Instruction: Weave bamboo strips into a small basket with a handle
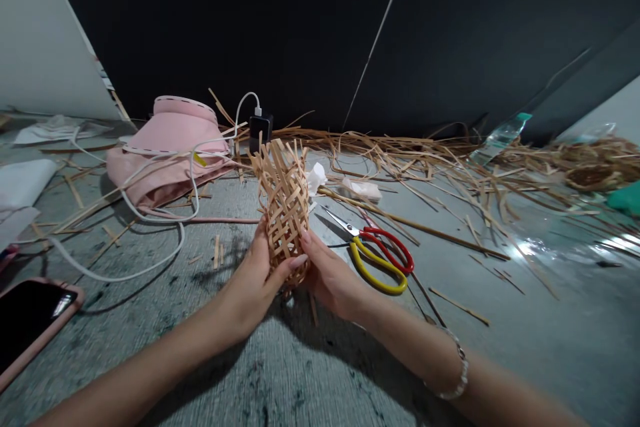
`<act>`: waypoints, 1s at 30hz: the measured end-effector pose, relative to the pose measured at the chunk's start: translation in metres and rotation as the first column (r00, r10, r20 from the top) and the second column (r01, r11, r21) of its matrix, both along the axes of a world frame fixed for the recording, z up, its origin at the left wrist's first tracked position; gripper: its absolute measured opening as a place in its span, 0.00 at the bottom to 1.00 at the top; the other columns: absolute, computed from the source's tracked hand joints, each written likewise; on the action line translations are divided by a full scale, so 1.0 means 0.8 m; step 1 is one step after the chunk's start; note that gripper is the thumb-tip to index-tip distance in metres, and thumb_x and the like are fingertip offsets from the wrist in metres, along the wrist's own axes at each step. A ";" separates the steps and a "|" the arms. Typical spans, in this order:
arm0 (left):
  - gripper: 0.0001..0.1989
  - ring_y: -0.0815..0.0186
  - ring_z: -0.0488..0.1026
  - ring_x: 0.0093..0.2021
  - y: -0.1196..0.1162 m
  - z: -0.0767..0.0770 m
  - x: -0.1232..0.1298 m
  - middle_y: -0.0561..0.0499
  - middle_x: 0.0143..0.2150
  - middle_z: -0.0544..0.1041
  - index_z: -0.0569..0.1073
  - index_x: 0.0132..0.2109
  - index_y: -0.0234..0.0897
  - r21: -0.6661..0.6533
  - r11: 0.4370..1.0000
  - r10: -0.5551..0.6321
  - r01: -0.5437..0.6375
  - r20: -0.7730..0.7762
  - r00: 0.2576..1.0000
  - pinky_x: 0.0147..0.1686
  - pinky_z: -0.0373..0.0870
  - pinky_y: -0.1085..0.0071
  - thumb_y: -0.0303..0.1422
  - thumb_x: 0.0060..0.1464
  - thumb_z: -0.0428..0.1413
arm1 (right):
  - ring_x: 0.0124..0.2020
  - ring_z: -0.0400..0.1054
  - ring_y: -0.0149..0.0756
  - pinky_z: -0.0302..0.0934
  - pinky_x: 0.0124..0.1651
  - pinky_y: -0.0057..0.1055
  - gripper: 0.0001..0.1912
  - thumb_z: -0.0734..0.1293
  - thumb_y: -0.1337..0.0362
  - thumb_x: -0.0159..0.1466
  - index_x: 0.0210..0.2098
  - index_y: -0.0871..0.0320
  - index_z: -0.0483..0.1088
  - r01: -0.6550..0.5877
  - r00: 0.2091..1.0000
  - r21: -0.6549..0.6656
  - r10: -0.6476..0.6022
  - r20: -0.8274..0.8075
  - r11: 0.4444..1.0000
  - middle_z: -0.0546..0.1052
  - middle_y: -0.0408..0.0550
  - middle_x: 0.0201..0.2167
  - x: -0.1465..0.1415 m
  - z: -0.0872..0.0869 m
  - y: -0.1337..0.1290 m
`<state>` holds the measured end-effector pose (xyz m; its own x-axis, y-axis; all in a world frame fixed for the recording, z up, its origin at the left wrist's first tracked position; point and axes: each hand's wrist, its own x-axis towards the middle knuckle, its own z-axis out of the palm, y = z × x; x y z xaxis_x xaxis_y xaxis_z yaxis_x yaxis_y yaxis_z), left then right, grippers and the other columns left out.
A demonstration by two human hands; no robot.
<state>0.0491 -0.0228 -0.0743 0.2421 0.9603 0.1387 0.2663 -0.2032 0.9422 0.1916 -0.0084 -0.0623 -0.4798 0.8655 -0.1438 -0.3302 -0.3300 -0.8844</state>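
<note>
Scissors (373,255) lie right of the woven basket (285,210), a charger (261,130) behind it.

No text, label, brand or number can be read on the woven strip basket (285,213), scissors (380,272), black charger (261,131) or plastic bottle (500,140).

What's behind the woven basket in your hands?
Behind the woven basket, held by the left hand and right hand, sit a black charger and crumpled white tissue. The basket hides the floor directly behind it.
</note>
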 end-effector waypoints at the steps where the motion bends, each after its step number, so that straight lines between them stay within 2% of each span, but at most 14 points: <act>1: 0.36 0.58 0.46 0.69 -0.001 0.000 0.000 0.39 0.69 0.50 0.42 0.66 0.38 0.000 1.000 0.009 -0.009 -0.015 1.000 0.66 0.43 0.56 0.45 0.59 0.49 | 0.50 0.69 0.40 0.64 0.52 0.40 0.28 0.67 0.49 0.59 0.57 0.48 0.62 0.001 1.000 -0.001 -0.001 -0.008 1.000 0.73 0.46 0.52 -0.001 -0.001 0.000; 4: 0.36 0.58 0.46 0.69 -0.003 0.004 0.002 0.41 0.69 0.49 0.41 0.67 0.38 -0.018 1.000 -0.002 0.003 0.031 1.000 0.67 0.44 0.57 0.46 0.60 0.48 | 0.50 0.70 0.39 0.64 0.53 0.39 0.25 0.67 0.51 0.60 0.54 0.49 0.65 0.015 0.999 -0.011 -0.015 -0.039 1.000 0.74 0.46 0.51 -0.001 -0.001 0.002; 7: 0.35 0.59 0.42 0.70 -0.003 0.007 0.003 0.45 0.70 0.48 0.41 0.68 0.40 -0.036 0.999 -0.012 0.019 0.186 0.983 0.67 0.43 0.59 0.48 0.61 0.45 | 0.50 0.70 0.40 0.65 0.50 0.40 0.24 0.66 0.49 0.60 0.53 0.50 0.65 0.072 0.997 -0.081 -0.075 -0.035 0.994 0.74 0.47 0.51 0.008 0.004 0.010; 9: 0.35 0.59 0.44 0.69 -0.001 0.005 0.004 0.45 0.70 0.50 0.41 0.68 0.40 -0.046 0.999 0.016 -0.005 0.261 0.965 0.67 0.44 0.60 0.50 0.61 0.43 | 0.49 0.70 0.41 0.67 0.47 0.41 0.26 0.64 0.45 0.60 0.53 0.50 0.65 0.094 0.995 -0.142 -0.098 -0.019 0.985 0.74 0.48 0.51 0.018 0.006 0.016; 12: 0.38 0.58 0.47 0.69 0.007 -0.004 0.006 0.42 0.69 0.51 0.42 0.68 0.39 -0.057 0.998 0.037 -0.020 0.306 0.951 0.67 0.45 0.58 0.51 0.59 0.47 | 0.47 0.71 0.41 0.67 0.46 0.40 0.27 0.63 0.43 0.60 0.53 0.51 0.66 0.060 0.998 -0.169 -0.062 -0.007 0.984 0.75 0.48 0.49 0.030 0.003 0.023; 16: 0.35 0.56 0.57 0.65 0.019 -0.012 0.008 0.42 0.66 0.60 0.54 0.63 0.39 -0.120 0.990 -0.027 0.074 0.351 0.936 0.65 0.52 0.59 0.48 0.53 0.56 | 0.45 0.72 0.40 0.67 0.46 0.40 0.29 0.63 0.45 0.60 0.56 0.51 0.64 -0.001 1.000 -0.118 0.002 0.011 0.993 0.76 0.50 0.47 0.026 -0.009 0.023; 20: 0.30 0.55 0.63 0.61 0.026 -0.008 0.006 0.41 0.61 0.67 0.61 0.56 0.36 -0.183 0.975 -0.046 0.126 0.389 0.920 0.60 0.61 0.61 0.47 0.52 0.58 | 0.48 0.70 0.40 0.66 0.49 0.41 0.27 0.64 0.45 0.59 0.53 0.51 0.64 0.048 0.999 -0.113 -0.046 0.022 0.992 0.74 0.50 0.50 0.017 -0.013 0.020; 22: 0.29 0.55 0.63 0.62 0.027 -0.007 0.005 0.42 0.60 0.68 0.62 0.56 0.37 -0.185 0.974 -0.049 0.128 0.381 0.923 0.60 0.61 0.61 0.46 0.52 0.58 | 0.51 0.69 0.41 0.64 0.52 0.42 0.27 0.66 0.45 0.58 0.52 0.52 0.64 0.040 0.999 -0.102 -0.038 0.017 0.994 0.73 0.50 0.52 0.015 -0.013 0.018; 25: 0.27 0.56 0.61 0.63 0.026 -0.008 0.005 0.45 0.61 0.68 0.62 0.57 0.40 -0.194 0.970 -0.058 0.145 0.395 0.917 0.61 0.60 0.61 0.45 0.53 0.57 | 0.54 0.66 0.42 0.60 0.58 0.43 0.28 0.67 0.47 0.57 0.52 0.52 0.63 0.015 1.000 -0.017 -0.015 0.012 1.000 0.71 0.50 0.54 0.015 -0.012 0.017; 30: 0.27 0.55 0.61 0.62 0.025 -0.014 0.009 0.44 0.61 0.67 0.62 0.58 0.39 -0.184 0.971 -0.068 0.150 0.389 0.919 0.62 0.58 0.58 0.42 0.54 0.57 | 0.61 0.60 0.44 0.57 0.61 0.45 0.27 0.69 0.54 0.57 0.54 0.50 0.63 0.073 0.991 0.090 -0.082 0.104 0.993 0.69 0.48 0.58 0.014 -0.016 0.016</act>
<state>0.0564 -0.0025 -0.0855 0.3153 0.9481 0.0425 -0.1306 -0.0010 0.9914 0.2027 0.0048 -0.0750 -0.3963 0.9109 -0.1149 -0.2534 -0.2288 -0.9399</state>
